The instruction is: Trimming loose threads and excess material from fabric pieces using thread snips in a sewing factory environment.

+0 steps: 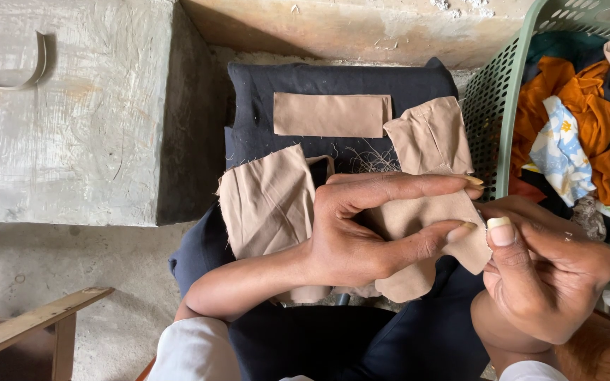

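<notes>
My left hand [375,226] grips a folded beige fabric piece [453,233] between thumb and fingers, over my lap. Pinching the same piece's right edge is my right hand [541,271], thumb up, fingers curled. Another beige piece [270,201] lies draped on my left knee. A beige rectangle [330,114] lies flat on a dark cloth-covered pad [255,134] farther away, and a crumpled beige piece [432,137] rests to its right.
A green perforated plastic basket [492,106] with orange, dark and floral clothes stands at the right. A grey concrete block [65,106] fills the left. A wooden frame corner [30,324] sits at bottom left on the concrete floor.
</notes>
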